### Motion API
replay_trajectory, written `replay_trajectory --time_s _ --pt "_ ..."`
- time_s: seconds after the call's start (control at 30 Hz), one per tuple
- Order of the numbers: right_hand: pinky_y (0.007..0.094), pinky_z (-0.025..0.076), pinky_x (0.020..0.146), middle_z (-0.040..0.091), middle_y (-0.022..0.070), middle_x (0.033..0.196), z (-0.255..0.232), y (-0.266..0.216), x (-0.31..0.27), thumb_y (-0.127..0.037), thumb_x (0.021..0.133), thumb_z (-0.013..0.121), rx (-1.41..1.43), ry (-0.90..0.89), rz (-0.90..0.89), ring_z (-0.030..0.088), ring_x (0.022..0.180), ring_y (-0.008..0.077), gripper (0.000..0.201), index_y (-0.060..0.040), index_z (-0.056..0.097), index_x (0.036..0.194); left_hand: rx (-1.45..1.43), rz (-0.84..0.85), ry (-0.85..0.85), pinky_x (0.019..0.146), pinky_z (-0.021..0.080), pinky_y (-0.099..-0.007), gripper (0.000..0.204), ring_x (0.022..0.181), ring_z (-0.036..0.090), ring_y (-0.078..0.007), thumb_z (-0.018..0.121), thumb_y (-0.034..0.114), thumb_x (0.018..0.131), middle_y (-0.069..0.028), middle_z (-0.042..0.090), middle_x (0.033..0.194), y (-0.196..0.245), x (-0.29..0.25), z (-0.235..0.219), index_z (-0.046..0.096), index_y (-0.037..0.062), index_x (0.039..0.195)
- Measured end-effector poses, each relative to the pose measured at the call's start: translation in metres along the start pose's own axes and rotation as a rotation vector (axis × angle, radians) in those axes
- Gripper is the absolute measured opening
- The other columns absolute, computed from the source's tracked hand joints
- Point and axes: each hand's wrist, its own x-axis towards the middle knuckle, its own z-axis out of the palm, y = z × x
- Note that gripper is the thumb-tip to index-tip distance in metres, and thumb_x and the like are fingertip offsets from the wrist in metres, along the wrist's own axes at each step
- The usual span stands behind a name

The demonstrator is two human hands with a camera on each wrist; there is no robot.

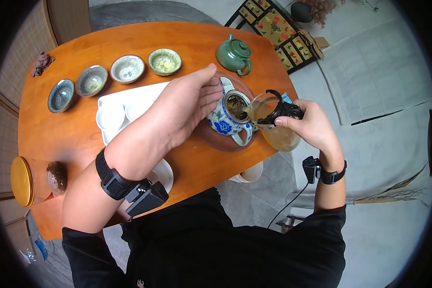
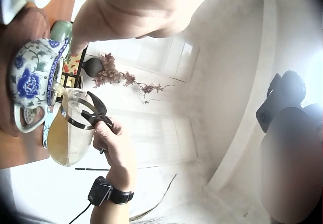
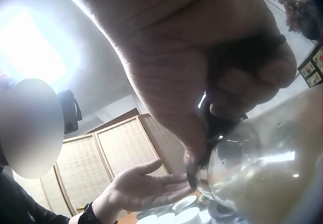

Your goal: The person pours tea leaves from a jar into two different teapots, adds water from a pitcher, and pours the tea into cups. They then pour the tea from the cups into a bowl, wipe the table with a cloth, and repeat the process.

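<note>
My right hand [image 1: 314, 126] grips the black handle of a glass pot [image 1: 282, 138], which holds pale amber liquid and has a dark band round its neck. The pot is tilted, its mouth over the open top of a blue-and-white porcelain teapot [image 1: 220, 126]. Liquid runs from it in the left wrist view, and dark tea leaves show inside the teapot. The teapot stands on a round brown tray [image 1: 211, 139]. On its other side, my left hand [image 1: 189, 103] is held with fingers straight, fingertips close to the teapot; in the right wrist view this hand [image 3: 146, 186] holds nothing.
Several glazed bowls [image 1: 127, 68] line the table's far side. A green teapot [image 1: 232, 54] stands beyond the brown tray. Under my left forearm lies a white tray [image 1: 151, 91] with white cups [image 1: 111, 116]. A gold-lidded jar [image 1: 23, 181] is at the left edge.
</note>
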Motion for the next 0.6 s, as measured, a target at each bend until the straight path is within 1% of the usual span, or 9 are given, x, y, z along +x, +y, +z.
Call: replay_trajectory --time_s 0.17,0.3,0.37,0.47,0.5,0.6 --pt "0.0335 0.047 0.057 0.058 0.0073 0.062 0.001 0.003 0.000 -0.039 0.076 0.089 0.015 0.007 0.003 0.054 0.058 0.0142 0.049 0.0057 0.068 0.079 -0.007 -0.004 0.008 0.107 0.046 -0.0310 0.052 0.119 0.059 -0.0189 0.056 0.042 0.105 -0.0125 0.062 0.127 0.000 -0.004 0.002 0.055 -0.0038 0.130" --pt "0.0315 0.046 0.056 0.058 0.0045 0.064 0.004 0.005 -0.005 -0.038 0.076 0.089 0.090 0.006 0.031 0.054 0.060 0.0118 0.048 0.0049 0.068 0.080 0.000 -0.007 0.004 0.107 0.047 -0.0314 0.054 0.120 0.060 -0.0195 0.056 0.042 0.105 -0.0137 0.062 0.127 -0.001 -0.003 0.000 0.055 -0.0051 0.131" --pt "0.0303 0.045 0.056 0.058 0.0019 0.065 0.006 0.008 -0.009 -0.036 0.077 0.089 0.151 0.004 0.069 0.053 0.061 0.0100 0.045 0.0039 0.068 0.080 -0.040 0.006 -0.049 0.107 0.048 -0.0322 0.056 0.121 0.061 -0.0211 0.056 0.042 0.105 -0.0154 0.063 0.128 -0.003 -0.002 -0.002 0.054 -0.0063 0.132" --pt "0.0280 0.041 0.055 0.055 -0.0025 0.067 0.013 0.017 -0.014 -0.033 0.079 0.088 0.343 0.024 0.058 0.049 0.062 0.0073 0.040 0.0020 0.068 0.081 -0.088 0.020 -0.126 0.106 0.050 -0.0334 0.058 0.122 0.062 -0.0234 0.056 0.042 0.104 -0.0178 0.064 0.129 -0.004 -0.002 -0.002 0.053 -0.0078 0.134" --pt "0.0276 0.040 0.056 0.054 -0.0035 0.067 0.015 0.022 -0.015 -0.032 0.080 0.088 0.350 0.034 0.043 0.047 0.063 0.0068 0.039 0.0014 0.068 0.081 -0.101 0.024 -0.151 0.106 0.050 -0.0338 0.058 0.123 0.063 -0.0242 0.056 0.042 0.104 -0.0185 0.064 0.129 -0.003 -0.002 -0.001 0.053 -0.0083 0.134" --pt "0.0264 0.037 0.057 0.051 -0.0058 0.068 0.019 0.032 -0.015 -0.030 0.081 0.088 0.387 0.070 -0.008 0.043 0.065 0.0058 0.036 -0.0002 0.068 0.080 -0.105 0.010 -0.140 0.106 0.051 -0.0344 0.058 0.122 0.063 -0.0257 0.055 0.042 0.105 -0.0197 0.065 0.129 -0.006 -0.001 0.004 0.053 -0.0087 0.133"
